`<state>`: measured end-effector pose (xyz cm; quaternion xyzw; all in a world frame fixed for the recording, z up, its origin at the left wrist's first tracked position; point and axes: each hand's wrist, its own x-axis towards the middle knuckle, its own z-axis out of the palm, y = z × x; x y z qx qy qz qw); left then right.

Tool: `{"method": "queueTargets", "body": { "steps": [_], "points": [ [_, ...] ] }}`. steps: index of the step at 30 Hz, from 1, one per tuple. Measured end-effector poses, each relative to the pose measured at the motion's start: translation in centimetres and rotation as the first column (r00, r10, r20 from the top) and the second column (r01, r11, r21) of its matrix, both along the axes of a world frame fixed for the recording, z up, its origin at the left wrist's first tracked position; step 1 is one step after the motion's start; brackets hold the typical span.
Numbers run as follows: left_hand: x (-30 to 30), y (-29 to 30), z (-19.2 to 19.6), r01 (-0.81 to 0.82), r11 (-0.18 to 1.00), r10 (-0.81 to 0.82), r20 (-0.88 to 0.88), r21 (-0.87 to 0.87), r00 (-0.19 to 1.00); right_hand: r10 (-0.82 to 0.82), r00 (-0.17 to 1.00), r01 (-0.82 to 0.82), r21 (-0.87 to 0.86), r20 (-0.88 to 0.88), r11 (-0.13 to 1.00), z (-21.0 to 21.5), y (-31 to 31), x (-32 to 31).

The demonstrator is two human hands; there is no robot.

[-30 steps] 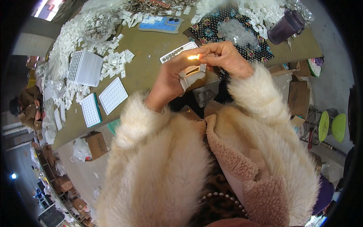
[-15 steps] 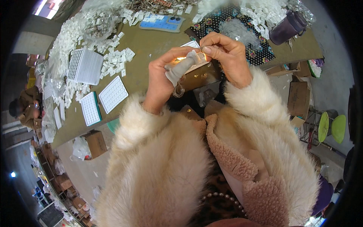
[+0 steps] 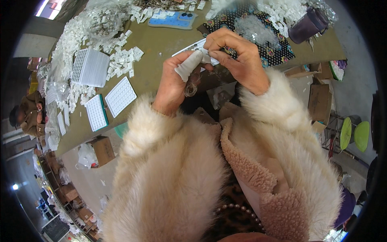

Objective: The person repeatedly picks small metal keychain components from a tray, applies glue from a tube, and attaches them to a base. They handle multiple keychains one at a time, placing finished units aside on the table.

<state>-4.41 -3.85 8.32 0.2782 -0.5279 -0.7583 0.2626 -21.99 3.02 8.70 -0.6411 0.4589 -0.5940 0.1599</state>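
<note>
While pinched together, both hands' fingers (image 3: 225,50) on one small white piece (image 3: 206,56).

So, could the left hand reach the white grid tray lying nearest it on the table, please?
Probably yes: the white grid tray lies uncovered left of the left hand, though that hand is pinching a small piece together with the right hand.

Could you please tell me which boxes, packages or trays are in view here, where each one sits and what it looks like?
White gridded tray: flat, square, left of the left hand.
Green-edged tray: white, rectangular, by the table's near edge.
Stack of white trays: farther back on the left.
Blue tray: flat, at the far edge.
Brown cardboard boxes: on the floor, right.
Brown cardboard box: on the floor, left.
</note>
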Motion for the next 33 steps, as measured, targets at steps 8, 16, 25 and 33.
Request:
{"method": "queueTargets", "body": {
  "steps": [8, 16, 25, 33],
  "points": [
    [0.3, -0.1, -0.7, 0.016, 0.999, -0.016, -0.001, 0.050, 1.000, 0.015, 0.996, -0.023, 0.091, 0.092, 0.996, -1.3, 0.1, 0.0],
    [-0.5, 0.5, -0.8, -0.102, 0.991, 0.117, -0.189, 0.090, 0.975, -0.117, 0.948, 0.115, 0.023, 0.295, 0.993, -2.0, -0.5, 0.3],
    [-0.5, 0.7, -1.2, -0.173, 0.941, 0.162, -0.062, -0.290, 0.985, -0.251, 0.954, 0.260, -0.039, 0.164, 0.965, -2.0, -0.6, 0.5],
    [-1.2, 0.3, -1.5, -0.201, 0.690, 0.094, -0.190, -0.696, 0.977, -0.275, 0.961, 0.276, -0.023, 0.037, 0.961, -2.0, -0.7, 0.1]
  ]
}}
